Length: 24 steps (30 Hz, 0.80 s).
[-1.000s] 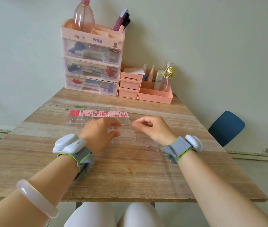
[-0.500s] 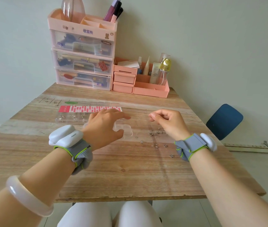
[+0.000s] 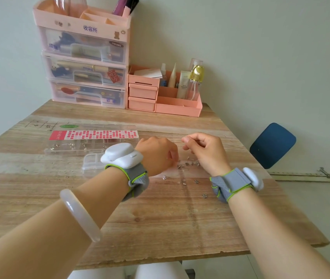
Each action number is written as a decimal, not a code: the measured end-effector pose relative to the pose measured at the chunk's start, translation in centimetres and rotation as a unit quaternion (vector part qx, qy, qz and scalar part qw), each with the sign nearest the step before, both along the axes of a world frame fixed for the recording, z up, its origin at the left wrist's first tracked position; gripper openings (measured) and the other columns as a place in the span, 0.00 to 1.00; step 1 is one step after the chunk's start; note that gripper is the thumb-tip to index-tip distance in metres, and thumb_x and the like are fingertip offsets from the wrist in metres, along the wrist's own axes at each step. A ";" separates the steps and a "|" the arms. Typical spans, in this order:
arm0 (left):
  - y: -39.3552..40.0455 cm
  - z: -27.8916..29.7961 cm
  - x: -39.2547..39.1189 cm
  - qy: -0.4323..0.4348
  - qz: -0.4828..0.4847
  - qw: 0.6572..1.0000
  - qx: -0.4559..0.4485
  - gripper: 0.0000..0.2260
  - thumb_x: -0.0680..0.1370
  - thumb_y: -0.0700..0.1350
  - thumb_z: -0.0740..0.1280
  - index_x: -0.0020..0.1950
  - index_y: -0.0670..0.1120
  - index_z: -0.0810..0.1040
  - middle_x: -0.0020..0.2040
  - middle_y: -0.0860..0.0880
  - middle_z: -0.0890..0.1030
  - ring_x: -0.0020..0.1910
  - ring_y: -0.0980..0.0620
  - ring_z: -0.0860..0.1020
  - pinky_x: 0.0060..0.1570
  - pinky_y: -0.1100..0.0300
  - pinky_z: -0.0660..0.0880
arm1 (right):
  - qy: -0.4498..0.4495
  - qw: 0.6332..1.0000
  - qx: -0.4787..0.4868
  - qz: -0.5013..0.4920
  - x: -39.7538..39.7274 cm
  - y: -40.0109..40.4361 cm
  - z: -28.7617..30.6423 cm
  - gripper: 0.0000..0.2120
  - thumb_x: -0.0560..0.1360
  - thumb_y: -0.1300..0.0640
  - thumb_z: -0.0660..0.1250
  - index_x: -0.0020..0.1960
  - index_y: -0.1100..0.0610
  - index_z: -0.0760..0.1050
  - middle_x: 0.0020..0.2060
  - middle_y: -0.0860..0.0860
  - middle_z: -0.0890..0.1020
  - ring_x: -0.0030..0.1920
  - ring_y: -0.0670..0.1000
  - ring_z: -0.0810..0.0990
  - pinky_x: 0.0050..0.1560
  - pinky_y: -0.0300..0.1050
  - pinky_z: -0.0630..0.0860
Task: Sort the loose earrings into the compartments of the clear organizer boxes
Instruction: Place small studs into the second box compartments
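Loose earrings (image 3: 188,164): small silver-toned pieces, scattered on the wooden counter (image 3: 160,218) between and just in front of both hands, a tighter cluster near the right hand and a few strays nearer the counter's front. Long clear organizer box (image 3: 91,143), red-and-pink label strip along its far edge, lies left of centre; several earrings show in its compartments. Smaller clear organizer box (image 3: 91,162) sits just in front of it, partly hidden by the left wrist. Left hand (image 3: 156,156) grip: fingers curled downward over the earrings, contents cannot be told. Right hand (image 3: 206,152) grip: fingertips pinched together, raised; whether they hold anything cannot be told
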<state>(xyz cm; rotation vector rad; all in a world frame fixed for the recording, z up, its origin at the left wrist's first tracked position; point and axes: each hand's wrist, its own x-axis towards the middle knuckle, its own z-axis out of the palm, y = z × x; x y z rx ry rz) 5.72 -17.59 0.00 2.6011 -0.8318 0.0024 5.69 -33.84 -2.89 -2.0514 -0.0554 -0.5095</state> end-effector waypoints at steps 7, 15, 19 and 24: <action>-1.0 -0.1 0.6 0.017 -0.009 0.999 0.035 0.03 0.75 0.49 0.64 0.42 0.57 0.77 0.41 0.58 0.76 0.50 0.52 0.76 0.57 0.52 0.67 | 0.001 1.000 -0.012 0.003 0.1 0.2 -0.4 0.06 0.74 0.57 0.67 0.40 0.55 0.81 0.30 0.45 0.81 0.34 0.49 0.78 0.43 0.50 0.77; -1.0 -0.2 1.2 0.073 -0.018 0.997 0.003 0.04 0.73 0.46 0.67 0.40 0.55 0.76 0.37 0.58 0.74 0.48 0.50 0.77 0.56 0.52 0.72 | -0.001 1.000 0.001 -0.003 0.0 0.1 -0.3 0.07 0.74 0.57 0.68 0.38 0.52 0.80 0.30 0.45 0.81 0.31 0.48 0.77 0.40 0.47 0.76; -0.7 -0.2 1.3 0.067 -0.014 0.998 0.006 0.07 0.74 0.42 0.64 0.42 0.54 0.77 0.40 0.55 0.76 0.48 0.50 0.77 0.55 0.52 0.74 | 0.002 1.000 -0.001 0.000 -0.1 0.2 -0.2 0.06 0.74 0.57 0.68 0.39 0.55 0.81 0.30 0.45 0.81 0.31 0.46 0.76 0.39 0.45 0.75; -0.3 -0.1 1.3 0.054 -0.004 0.999 -0.001 0.06 0.75 0.43 0.63 0.44 0.54 0.78 0.42 0.53 0.78 0.47 0.50 0.77 0.54 0.51 0.74 | 0.005 1.000 -0.002 -0.005 -0.2 0.2 -0.2 0.06 0.74 0.57 0.67 0.39 0.55 0.81 0.30 0.44 0.81 0.31 0.46 0.76 0.39 0.45 0.74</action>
